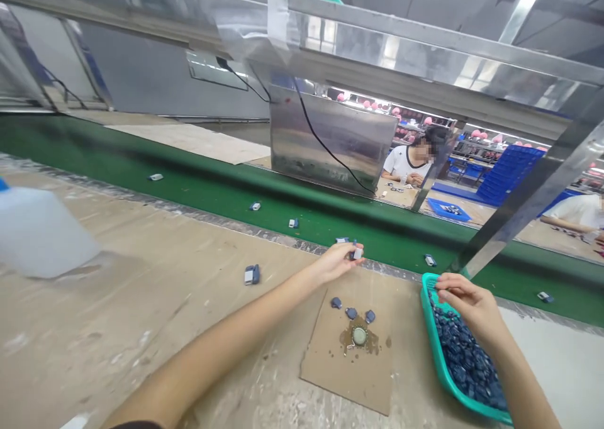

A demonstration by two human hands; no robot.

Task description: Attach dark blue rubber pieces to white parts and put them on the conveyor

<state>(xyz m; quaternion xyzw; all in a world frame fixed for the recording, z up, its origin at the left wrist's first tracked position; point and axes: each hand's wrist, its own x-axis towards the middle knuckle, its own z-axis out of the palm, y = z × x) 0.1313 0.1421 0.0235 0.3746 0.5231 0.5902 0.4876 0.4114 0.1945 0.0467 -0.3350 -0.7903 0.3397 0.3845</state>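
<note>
My left hand is at the near edge of the green conveyor belt, its fingers closed on a small blue-and-white plastic part. Over the rim of a green basket hovers my right hand, fingers stretched and nothing visible in them. Many dark blue pieces fill that basket. Between my hands lies a cardboard sheet with a round cap-like item in a wet brown stain. Three small blue pieces sit just above it on the cardboard.
Several blue-and-white parts are spread along the green belt. Another such part rests on the table left of my forearm. A translucent white container stands at the far left. A metal post rises behind the basket. Co-workers sit across the belt.
</note>
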